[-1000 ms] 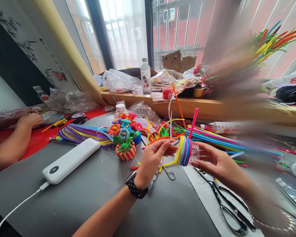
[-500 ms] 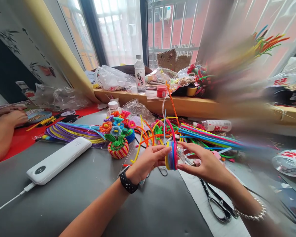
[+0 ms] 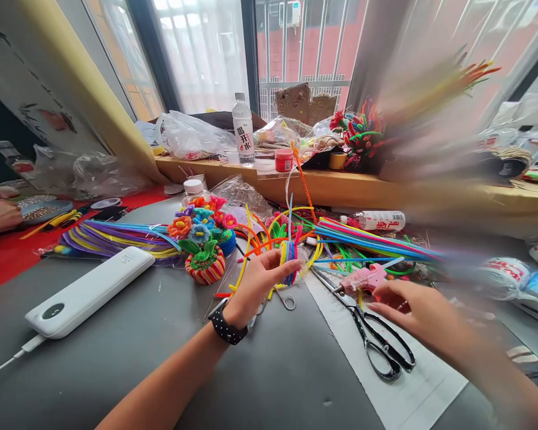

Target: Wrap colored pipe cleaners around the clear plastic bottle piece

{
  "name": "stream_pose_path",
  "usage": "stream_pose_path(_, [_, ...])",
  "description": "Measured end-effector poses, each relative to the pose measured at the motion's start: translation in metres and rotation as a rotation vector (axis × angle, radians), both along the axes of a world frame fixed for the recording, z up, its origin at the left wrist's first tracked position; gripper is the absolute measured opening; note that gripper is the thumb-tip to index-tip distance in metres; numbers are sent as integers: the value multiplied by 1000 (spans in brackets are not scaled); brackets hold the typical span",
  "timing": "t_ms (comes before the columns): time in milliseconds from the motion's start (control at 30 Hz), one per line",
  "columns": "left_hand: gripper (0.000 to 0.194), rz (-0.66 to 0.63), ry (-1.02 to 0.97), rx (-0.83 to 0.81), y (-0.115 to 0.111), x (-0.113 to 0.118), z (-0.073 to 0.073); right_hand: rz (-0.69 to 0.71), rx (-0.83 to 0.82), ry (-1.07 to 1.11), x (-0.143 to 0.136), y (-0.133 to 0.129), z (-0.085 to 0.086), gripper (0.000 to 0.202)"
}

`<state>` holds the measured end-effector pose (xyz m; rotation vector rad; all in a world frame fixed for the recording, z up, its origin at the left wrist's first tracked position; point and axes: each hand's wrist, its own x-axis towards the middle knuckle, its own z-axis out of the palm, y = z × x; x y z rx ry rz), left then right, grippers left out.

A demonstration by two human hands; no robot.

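My left hand (image 3: pixel 257 283), with a black dotted watch band at the wrist, grips a small round piece wrapped in yellow, blue and pink pipe cleaners (image 3: pixel 289 260). Pink and light blue ends stick up from its top. My right hand (image 3: pixel 401 304) is apart from the piece, fingers spread and holding nothing, beside the grip end of a pink glue gun (image 3: pixel 363 279). Black-handled scissors (image 3: pixel 388 343) lie partly on a white sheet (image 3: pixel 412 388) below the glue gun. A striped pot with pipe cleaner flowers (image 3: pixel 205 267) stands left of my left hand.
A white power bank (image 3: pixel 89 292) with a cable lies at left. Pipe cleaner bundles (image 3: pixel 125 239) are behind it, with more (image 3: pixel 372 242) at right. A water bottle (image 3: pixel 243 131) stands on the ledge. Another person's hand (image 3: pixel 0 215) is at far left.
My right hand has let go of the wrapped piece and moved right toward the glue gun. My left hand still holds the piece, now slightly further left. The whole view has shifted somewhat.
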<state>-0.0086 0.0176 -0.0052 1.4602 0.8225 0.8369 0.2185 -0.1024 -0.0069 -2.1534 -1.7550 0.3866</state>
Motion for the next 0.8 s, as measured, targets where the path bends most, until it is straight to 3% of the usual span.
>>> stream_pose_path(133, [36,25,106,127,-1,1,1,3,-109,-86,-2,-24,-29,30])
stream_pose_path(267, [32,67,203,294,-2,2,-2,-3,-147,-115,-13,-26,-47,28])
stream_pose_path(467, [22,134,405,666,-4,2,-4,-48,-199,-145,-28,-14,-42,12])
stream_pose_path(567, [20,189,461,813,-6,2,-4,-33,-228,-125,-29,-10,-39,14])
stream_pose_path(800, [15,201,457,839,-7,2,-5,110,-321,16,-7,-11,-32,19])
